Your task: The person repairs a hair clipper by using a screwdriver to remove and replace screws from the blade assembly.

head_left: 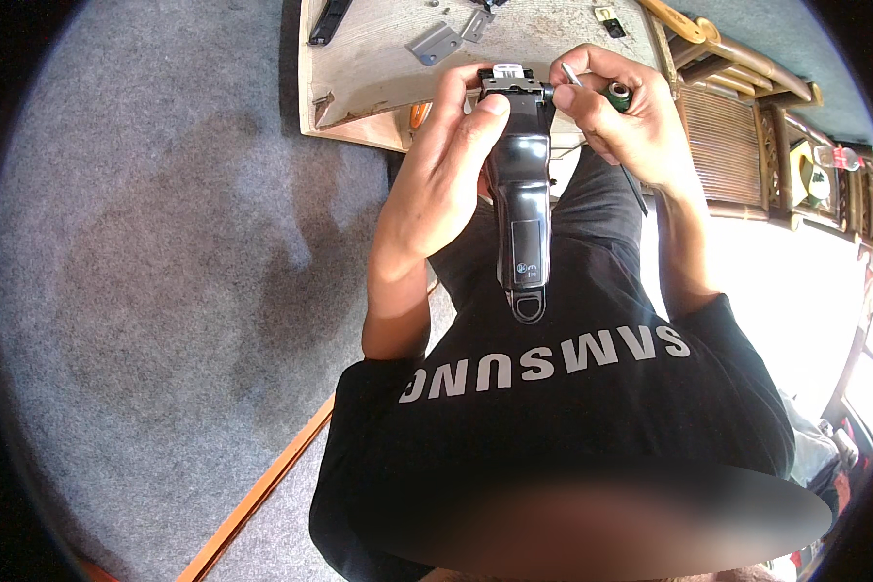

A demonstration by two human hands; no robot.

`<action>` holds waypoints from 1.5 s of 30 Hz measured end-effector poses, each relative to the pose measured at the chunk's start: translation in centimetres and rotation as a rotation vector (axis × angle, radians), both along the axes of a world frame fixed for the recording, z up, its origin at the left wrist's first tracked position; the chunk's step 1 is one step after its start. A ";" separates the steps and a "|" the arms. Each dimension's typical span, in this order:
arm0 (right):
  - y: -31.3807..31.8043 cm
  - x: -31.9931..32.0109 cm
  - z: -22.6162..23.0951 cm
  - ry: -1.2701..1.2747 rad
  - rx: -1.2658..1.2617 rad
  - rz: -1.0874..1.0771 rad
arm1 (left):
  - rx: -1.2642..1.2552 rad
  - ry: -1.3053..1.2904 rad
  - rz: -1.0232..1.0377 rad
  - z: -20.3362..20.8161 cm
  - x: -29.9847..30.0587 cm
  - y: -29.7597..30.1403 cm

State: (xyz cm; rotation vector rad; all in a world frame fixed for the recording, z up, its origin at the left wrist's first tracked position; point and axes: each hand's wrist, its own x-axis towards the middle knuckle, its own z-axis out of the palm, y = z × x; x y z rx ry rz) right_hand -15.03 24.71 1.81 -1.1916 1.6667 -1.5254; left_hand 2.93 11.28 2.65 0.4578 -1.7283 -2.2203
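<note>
A black hair clipper (525, 184) points away from me, its head at the far end and its hanging loop nearest my shirt. My left hand (446, 179) grips the clipper's head from the left, thumb on top. A small white-and-metal piece (507, 72) shows at the head's far edge. At the head's right side, my right hand (630, 121) pinches a small silvery piece (570, 75) between thumb and forefinger, beside a short pin on the clipper. A green-handled tool (618, 94), seemingly a screwdriver, is tucked in the same hand; a thin dark rod runs down below the palm.
Beyond my hands is a worn pale tabletop (378, 82) with a chipped corner. On it lie flat metal plates (435, 45), a long black part (330, 21) and a small black-and-cream part (611, 22). A bamboo chair (723, 145) stands at right, near a bottle (837, 157).
</note>
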 end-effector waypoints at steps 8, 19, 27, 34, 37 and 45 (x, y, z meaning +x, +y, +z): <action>0.1 0.1 0.2 -0.322 0.057 0.077 | -0.190 -0.030 -0.032 -0.4 0.1 -0.3; -0.1 -0.1 -0.6 -0.557 0.058 0.142 | -0.260 -0.060 0.024 0.3 0.1 -0.2; 0.1 0.2 0.2 -0.082 0.022 0.026 | -0.194 -0.022 0.056 0.1 0.0 -0.1; 0.1 0.8 0.1 0.285 -0.075 -0.118 | -0.203 -0.049 0.061 0.3 0.1 -0.3; 0.1 1.3 0.2 0.300 -0.038 -0.151 | -0.162 -0.037 0.067 0.4 0.0 -0.3; 0.5 0.8 -0.2 -0.179 -0.227 -0.121 | 0.551 0.059 -0.026 -0.3 -0.3 -1.5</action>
